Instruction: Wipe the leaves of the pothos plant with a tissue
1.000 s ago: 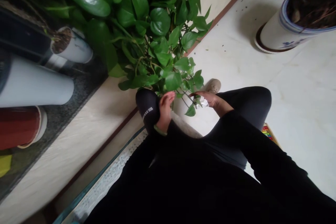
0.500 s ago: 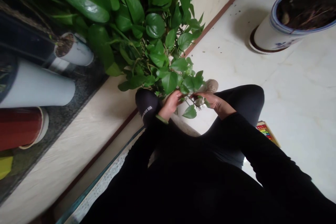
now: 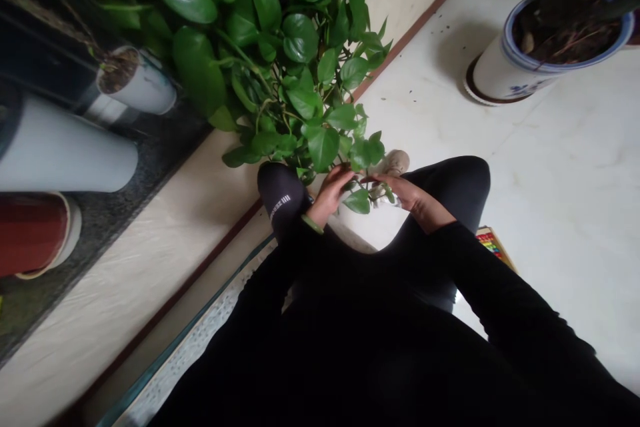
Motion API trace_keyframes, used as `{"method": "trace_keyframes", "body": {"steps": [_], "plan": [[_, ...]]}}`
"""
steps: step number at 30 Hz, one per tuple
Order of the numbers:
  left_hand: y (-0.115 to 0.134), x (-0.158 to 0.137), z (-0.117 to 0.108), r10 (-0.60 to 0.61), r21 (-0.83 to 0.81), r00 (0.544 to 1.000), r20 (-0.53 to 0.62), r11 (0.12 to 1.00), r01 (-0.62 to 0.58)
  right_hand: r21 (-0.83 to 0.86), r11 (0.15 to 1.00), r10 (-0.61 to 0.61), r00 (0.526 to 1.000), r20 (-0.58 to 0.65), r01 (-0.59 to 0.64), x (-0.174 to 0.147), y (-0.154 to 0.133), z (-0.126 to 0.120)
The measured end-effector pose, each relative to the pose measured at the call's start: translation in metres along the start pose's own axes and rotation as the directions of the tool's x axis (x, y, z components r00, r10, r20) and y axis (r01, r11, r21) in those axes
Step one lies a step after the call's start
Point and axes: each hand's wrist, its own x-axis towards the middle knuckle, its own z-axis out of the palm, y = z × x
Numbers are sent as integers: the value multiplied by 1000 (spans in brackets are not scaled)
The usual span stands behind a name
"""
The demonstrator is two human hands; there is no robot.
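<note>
A pale, glossy tiled floor (image 3: 560, 167) spreads beneath and to the right of both grips. Directly beyond them hangs a trailing plant with broad, glossy green leaves (image 3: 303, 97), its lowest vine reaching down between the two. Off to the left of the left grip runs a dark speckled stone surface (image 3: 165, 153), carrying a tapered pale-grey container (image 3: 75, 150), a reddish-brown pot (image 3: 30, 233) and a smaller whitish pot of soil (image 3: 153, 87). Well apart, beyond and right of the right grip, a white ceramic pot with blue bands (image 3: 495, 70) stands on the floor. Nearer, right of that grip, a wood-edged frame of coloured pieces (image 3: 493, 243) shows past the leg. The left grip (image 3: 333, 195) has its fingers bent among the leaves; whether they pinch a stem cannot be told. The right grip (image 3: 405, 192) is closed around crumpled white material (image 3: 393, 202), partly hidden beside one low heart-shaped green leaf (image 3: 357, 201).
</note>
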Motion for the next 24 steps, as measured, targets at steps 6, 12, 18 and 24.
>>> {"method": "trace_keyframes", "body": {"steps": [6,12,18,24], "plan": [[4,-5,4,51,72,995,86,996,-57,72,987,-121,959,-257,144,-30,0,-11],[5,0,6,61,26,990,123,998,-65,-46,888,-437,807,-397,458,-45,-3,1],[5,0,11,64,-30,994,85,998,-62,-289,763,-623,538,-568,578,-62,19,18],[-4,1,22,114,-65,993,-38,991,-116,-481,685,-727,554,-405,547,-73,48,59]]}}
